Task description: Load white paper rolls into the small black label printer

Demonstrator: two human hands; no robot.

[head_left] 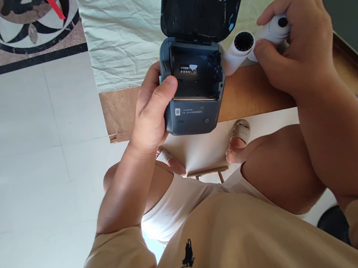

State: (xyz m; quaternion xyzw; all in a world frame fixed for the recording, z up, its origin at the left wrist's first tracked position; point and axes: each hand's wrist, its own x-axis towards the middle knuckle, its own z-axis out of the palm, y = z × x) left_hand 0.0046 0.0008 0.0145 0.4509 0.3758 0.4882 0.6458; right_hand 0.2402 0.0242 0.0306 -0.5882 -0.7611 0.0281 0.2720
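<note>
A dark blue-grey label printer (197,117) is in my left hand (153,104), with the thumb over its edge and the fingers behind it. Its black lid (202,6) is swung up, and the paper bay inside holds no roll. My right hand (304,40) has its thumb and fingers around a white paper roll (270,32) with a dark core hole. Just left of that, a second white paper roll (236,55) with a wide dark end touches or nearly touches the printer's right side. The palm hides part of the gripped roll.
A pale green cloth (124,33) covers most of the wooden table (254,91), whose front edge faces me. A dark-screened phone or tablet (357,21) lies at the right. My knees are below the edge. A patterned floor inlay (25,59) shows at the upper left.
</note>
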